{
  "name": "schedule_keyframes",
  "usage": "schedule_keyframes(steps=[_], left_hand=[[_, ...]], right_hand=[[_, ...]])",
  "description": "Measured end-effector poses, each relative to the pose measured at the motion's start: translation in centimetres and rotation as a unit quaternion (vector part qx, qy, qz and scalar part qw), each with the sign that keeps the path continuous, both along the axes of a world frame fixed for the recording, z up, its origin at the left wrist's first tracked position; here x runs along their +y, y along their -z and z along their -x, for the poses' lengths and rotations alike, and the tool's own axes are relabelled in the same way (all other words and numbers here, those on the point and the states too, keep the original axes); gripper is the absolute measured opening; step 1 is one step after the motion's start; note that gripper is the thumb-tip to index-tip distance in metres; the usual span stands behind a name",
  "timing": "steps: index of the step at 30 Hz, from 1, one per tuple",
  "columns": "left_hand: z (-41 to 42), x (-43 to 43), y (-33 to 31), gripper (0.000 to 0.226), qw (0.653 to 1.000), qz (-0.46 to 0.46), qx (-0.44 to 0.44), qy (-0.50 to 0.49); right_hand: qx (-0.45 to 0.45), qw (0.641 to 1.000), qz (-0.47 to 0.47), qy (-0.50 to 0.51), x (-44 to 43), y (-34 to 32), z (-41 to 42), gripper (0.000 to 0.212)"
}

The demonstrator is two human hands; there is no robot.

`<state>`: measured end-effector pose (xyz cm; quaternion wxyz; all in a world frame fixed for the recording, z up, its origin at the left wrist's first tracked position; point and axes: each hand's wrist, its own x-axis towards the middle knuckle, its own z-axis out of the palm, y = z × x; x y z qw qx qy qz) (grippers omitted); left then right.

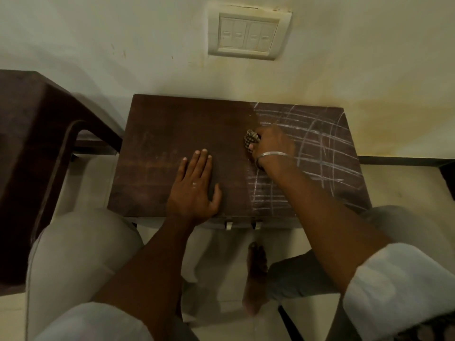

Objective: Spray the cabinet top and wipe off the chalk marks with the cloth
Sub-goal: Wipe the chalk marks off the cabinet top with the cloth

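Crisscrossing chalk marks [317, 156], right half

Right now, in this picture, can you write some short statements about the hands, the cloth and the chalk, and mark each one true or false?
1. The left hand lies flat on the cabinet top. True.
2. The right hand holds a spray bottle. False: it grips a checked cloth.
3. The chalk marks cover the right part of the top. True.
4. The left part of the top is full of chalk lines. False: it is almost free of chalk.
5. A switch panel sits on the wall behind the cabinet. True.
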<state>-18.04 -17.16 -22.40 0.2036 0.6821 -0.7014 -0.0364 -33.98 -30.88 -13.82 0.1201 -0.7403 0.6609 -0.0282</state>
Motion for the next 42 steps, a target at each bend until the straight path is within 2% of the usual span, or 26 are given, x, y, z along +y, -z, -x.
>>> schedule_keyframes(steps=[5,12,16,19,24,32,39,42], left_hand=[[0.0,0.1,-0.1,0.072,1.0,0.001,0.0,-0.002],[0.2,0.1,0.0,0.071,1.0,-0.002,-0.001,-0.001],[0.4,0.5,0.5,0.072,1.0,-0.005,0.002,0.001],[0.5,1.0,0.0,0.071,1.0,0.003,-0.008,0.002],[0.5,0.0,-0.1,0.064,0.997,-0.014,-0.073,0.014],[2.8,0.5,-0.2,0.065,0.996,-0.013,-0.076,0.051],[2.9,0.4,-0.1,0.065,0.997,-0.018,-0.062,0.043],[2.8,0.3,-0.2,0.065,0.997,-0.021,-0.058,0.043]], right_hand=[[0.015,0.999,0.02,-0.021,3.5,1.4,1.3,0.032],[0.013,1.0,0.011,-0.014,-0.6,0.1,0.0,0.026],[0.019,0.999,0.012,-0.039,3.3,1.1,1.9,0.032],[0.012,0.998,0.027,-0.057,5.4,1.2,2.8,0.038],[0.033,0.998,0.027,-0.049,1.6,0.4,1.1,0.03],[-0.02,0.997,-0.008,-0.072,6.9,1.1,2.8,0.03],[-0.045,0.999,-0.005,-0.021,3.5,0.5,1.1,0.026],[-0.056,0.998,-0.004,-0.018,4.9,1.0,1.8,0.029]])
